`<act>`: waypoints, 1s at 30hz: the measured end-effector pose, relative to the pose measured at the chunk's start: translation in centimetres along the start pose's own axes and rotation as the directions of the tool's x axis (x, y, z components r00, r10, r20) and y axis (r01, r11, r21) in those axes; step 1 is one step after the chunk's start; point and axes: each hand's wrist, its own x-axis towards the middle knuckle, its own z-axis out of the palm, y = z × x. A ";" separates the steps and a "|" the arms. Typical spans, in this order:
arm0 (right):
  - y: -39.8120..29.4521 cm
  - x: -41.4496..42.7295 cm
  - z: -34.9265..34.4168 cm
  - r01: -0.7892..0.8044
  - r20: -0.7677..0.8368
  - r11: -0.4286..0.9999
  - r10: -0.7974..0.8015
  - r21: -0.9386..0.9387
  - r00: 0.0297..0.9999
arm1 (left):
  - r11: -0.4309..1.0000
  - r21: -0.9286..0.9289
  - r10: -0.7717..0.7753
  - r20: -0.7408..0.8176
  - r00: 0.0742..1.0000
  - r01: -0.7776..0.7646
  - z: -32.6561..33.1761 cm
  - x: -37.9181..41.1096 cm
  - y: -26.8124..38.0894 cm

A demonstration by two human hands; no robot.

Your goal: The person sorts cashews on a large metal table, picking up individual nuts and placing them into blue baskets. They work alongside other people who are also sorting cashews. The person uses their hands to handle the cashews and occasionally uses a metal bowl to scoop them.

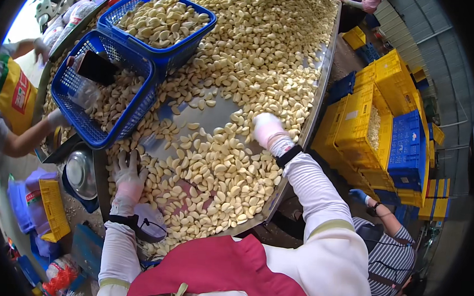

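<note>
Peeled garlic cloves (223, 175) lie spread over a metal table (206, 116), heaped high at its far side. My right hand (267, 129), in a pale glove, rests on cloves near the table's right edge; its fingertips are turned away, so its grip is hidden. At the left edge my left hand (129, 174), also gloved, lies palm down on the cloves with its fingers apart. Beyond it stand a blue plastic basket (136, 120) holding cloves, a clear plastic bag and a dark flat object (97, 68), and a second blue basket (209, 24) full of cloves.
Stacked yellow crates (353, 122) and a blue crate (405, 149) stand right of the table. A co-worker's gloved hand (57, 118) is beside the left basket. Another person in a striped top (390, 256) is at lower right. A metal bowl (81, 170) sits at left.
</note>
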 end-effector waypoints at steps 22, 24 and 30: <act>-7.3 -5.6 4.5 0.534 -0.321 0.819 -0.458 0.209 0.829 | 0.999 0.042 -0.004 -0.064 0.998 0.007 0.7 -0.1 -0.9; -7.6 -5.7 4.9 0.494 -0.301 0.851 -0.430 0.178 0.851 | 0.999 0.036 -0.004 -0.035 0.999 0.005 0.3 0.1 -0.4; -3.2 -5.2 2.1 0.252 -0.146 0.260 -0.368 0.932 0.918 | 0.999 0.032 -0.001 -0.018 1.000 0.001 0.9 -0.2 -1.7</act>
